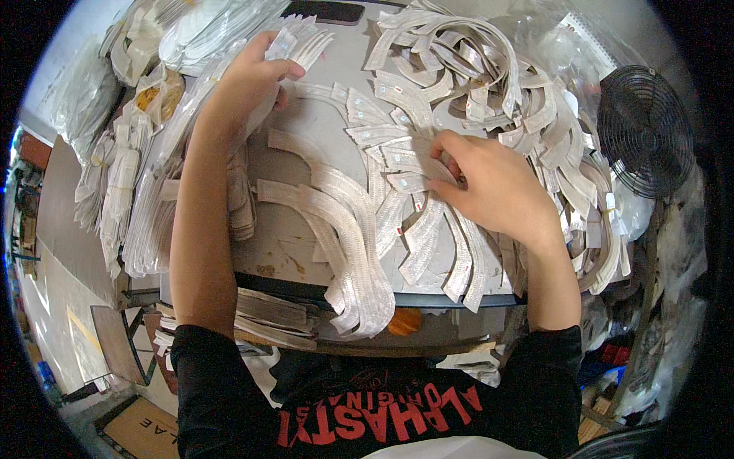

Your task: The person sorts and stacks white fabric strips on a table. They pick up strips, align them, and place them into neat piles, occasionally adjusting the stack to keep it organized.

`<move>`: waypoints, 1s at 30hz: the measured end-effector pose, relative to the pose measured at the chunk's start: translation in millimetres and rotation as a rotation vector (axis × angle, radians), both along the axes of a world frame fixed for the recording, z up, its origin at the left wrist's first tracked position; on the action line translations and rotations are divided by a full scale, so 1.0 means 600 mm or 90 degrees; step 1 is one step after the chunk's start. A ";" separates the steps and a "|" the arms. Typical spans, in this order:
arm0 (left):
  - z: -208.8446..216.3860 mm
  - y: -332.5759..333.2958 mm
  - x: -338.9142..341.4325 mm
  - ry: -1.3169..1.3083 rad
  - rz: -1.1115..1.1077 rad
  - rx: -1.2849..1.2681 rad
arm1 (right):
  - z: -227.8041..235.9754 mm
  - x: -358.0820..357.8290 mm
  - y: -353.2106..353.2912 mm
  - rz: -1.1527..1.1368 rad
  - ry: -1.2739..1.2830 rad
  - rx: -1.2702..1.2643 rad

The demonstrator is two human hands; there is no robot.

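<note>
Curved, pale fabric strips (pixel 355 229) with rows of stitching fan over the grey tabletop, and several carry small labels. My right hand (pixel 493 183) is closed in a pinch, thumb and fingertips on the end of a strip (pixel 409 161) in the middle of the fan. At the far left, my left hand (pixel 256 76) curls around the ends of a bundle of similar strips (pixel 294 42). Its thumb lies apart from the forefinger with strip ends between them; the palm side is partly hidden. Some strips hang over the table's near edge.
More strips are heaped at the right (pixel 451 46), beside a black round fan grille (pixel 646 130). Tied bundles (pixel 122 183) and plastic bags (pixel 88 99) crowd the left. A dark phone (pixel 325 11) lies at the far edge. Strips also sit on a shelf (pixel 275 317) beneath the tabletop.
</note>
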State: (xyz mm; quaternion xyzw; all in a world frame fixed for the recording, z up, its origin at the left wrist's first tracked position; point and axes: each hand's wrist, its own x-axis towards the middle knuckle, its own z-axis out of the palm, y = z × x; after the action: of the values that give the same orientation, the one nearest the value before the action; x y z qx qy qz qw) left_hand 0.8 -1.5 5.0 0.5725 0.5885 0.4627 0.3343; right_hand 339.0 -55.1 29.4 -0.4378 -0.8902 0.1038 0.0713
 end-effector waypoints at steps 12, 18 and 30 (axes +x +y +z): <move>0.021 -0.012 -0.010 -0.168 -0.079 -0.003 | -0.009 -0.001 0.007 0.023 0.019 0.004; 0.035 -0.018 -0.011 -0.236 -0.131 0.007 | -0.011 0.000 0.008 0.026 0.038 -0.008; 0.013 0.020 -0.106 -0.594 -0.100 0.021 | -0.012 0.001 0.008 0.014 0.028 -0.032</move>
State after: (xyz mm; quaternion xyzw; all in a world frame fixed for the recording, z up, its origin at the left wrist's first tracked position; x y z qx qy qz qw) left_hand -62.9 10.7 12.8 0.3520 0.3229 0.6530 0.5877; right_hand 339.4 -50.4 22.1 -0.4272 -0.8902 0.1369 0.0788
